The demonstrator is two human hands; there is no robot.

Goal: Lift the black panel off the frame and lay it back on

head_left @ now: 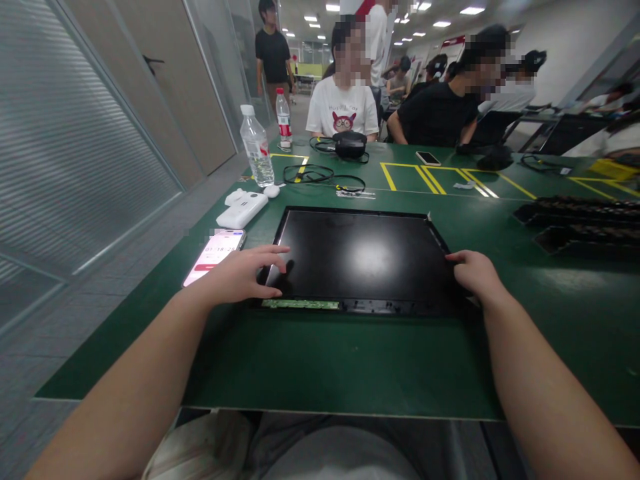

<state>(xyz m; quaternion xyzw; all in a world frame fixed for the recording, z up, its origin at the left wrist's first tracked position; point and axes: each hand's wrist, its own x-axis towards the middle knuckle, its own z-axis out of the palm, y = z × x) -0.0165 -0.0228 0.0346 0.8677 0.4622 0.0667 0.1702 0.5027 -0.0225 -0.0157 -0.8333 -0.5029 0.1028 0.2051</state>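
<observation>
A flat black display panel (pixel 360 257) lies on the green table (pixel 350 360) in front of me, with a strip of green circuit board along its near edge. My left hand (pixel 240 275) rests on the panel's near left corner, fingers spread over the glass and thumb along the edge. My right hand (pixel 475 273) grips the panel's near right corner with fingers curled around the edge.
A lit phone (pixel 215 250) lies left of the panel, with a white power bank (pixel 243 208), a water bottle (pixel 257 147) and black cables (pixel 320 177) beyond. Black trays (pixel 580 223) sit at the right. Several people sit across the table; another stands behind them.
</observation>
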